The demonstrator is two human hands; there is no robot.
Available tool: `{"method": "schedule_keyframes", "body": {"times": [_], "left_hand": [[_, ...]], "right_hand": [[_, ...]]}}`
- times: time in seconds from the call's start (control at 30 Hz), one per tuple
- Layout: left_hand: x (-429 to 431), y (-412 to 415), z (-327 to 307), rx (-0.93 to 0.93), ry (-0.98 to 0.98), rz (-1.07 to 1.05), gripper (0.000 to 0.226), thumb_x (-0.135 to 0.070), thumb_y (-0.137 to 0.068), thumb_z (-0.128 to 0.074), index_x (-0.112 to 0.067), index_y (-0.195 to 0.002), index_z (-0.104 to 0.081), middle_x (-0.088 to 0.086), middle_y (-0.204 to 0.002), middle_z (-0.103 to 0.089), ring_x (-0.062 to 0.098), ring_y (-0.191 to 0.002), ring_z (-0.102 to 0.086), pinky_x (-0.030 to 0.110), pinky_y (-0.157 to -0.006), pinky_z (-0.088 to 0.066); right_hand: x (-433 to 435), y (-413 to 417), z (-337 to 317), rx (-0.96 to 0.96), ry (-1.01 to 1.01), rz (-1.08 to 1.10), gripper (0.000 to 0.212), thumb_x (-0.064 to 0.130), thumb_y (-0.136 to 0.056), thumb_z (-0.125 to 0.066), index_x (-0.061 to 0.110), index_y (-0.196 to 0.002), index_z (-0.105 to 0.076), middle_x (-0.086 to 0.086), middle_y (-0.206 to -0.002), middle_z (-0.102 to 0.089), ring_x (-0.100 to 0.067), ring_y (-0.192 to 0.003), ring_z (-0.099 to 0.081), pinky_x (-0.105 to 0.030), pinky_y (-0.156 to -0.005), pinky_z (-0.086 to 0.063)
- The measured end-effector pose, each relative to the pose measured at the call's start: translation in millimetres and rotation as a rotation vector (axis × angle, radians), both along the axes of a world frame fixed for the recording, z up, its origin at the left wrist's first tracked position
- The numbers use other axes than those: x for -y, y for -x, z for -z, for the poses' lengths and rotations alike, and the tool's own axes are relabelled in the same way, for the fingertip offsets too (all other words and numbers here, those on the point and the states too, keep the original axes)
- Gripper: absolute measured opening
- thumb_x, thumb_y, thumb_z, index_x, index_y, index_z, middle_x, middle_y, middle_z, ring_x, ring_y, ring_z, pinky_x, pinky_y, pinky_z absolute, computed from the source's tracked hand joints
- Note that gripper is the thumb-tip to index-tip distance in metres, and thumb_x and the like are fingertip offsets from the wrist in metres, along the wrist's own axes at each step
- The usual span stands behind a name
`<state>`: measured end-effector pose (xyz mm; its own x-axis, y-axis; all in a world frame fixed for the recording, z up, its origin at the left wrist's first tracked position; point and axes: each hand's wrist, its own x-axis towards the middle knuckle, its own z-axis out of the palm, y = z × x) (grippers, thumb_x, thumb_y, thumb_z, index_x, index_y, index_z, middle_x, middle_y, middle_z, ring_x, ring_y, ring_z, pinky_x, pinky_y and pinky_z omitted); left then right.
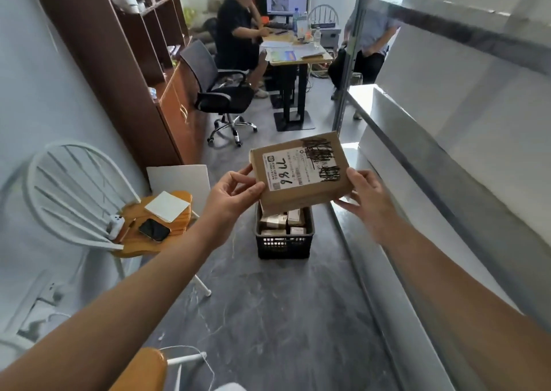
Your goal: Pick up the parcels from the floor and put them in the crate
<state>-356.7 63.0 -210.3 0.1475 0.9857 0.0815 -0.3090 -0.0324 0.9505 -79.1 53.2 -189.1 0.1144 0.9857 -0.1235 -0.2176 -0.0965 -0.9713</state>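
Judging by the flat brown cardboard parcel held at both ends by the left hand and right hand above the black slotted plastic crate, the placing step is in hand, and a lowering onto the boxes inside is called for.

Matt brown cardboard parcel, black perforated plastic crate, glossy wooden chair seat.
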Motion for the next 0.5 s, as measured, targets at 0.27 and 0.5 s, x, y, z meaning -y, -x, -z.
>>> {"method": "schedule_keyframes", "body": {"times": [0.27, 0.5], "left_hand": [[-58.5, -12.2, 21.3, 0.013, 0.102, -0.243, 0.014, -0.002, -0.086, -0.069, -0.005, -0.092, -0.057, 0.007, -0.125, -0.066, 0.019, -0.110, -0.067, 0.025, -0.082, -0.057], [-161.8, 9.0, 64.8, 0.015, 0.188, -0.303, 0.014, 0.000, -0.085, -0.070, -0.008, -0.089, -0.059, 0.007, -0.117, -0.070, 0.013, -0.104, -0.069, 0.020, -0.078, -0.056]], "right_hand": [[-81.7, 0.8, 26.4, 0.095, 0.043, -0.114, 0.018, 0.031, -0.098, -0.058, 0.020, -0.112, -0.055, -0.005, -0.113, -0.066, -0.012, -0.093, -0.069, -0.032, -0.083, -0.059], [-182.9, 28.1, 60.2, 0.176, 0.121, -0.095, 0.021, 0.029, -0.093, -0.066, 0.024, -0.110, -0.054, -0.003, -0.111, -0.070, -0.018, -0.104, -0.068, -0.035, -0.091, -0.057]]}}
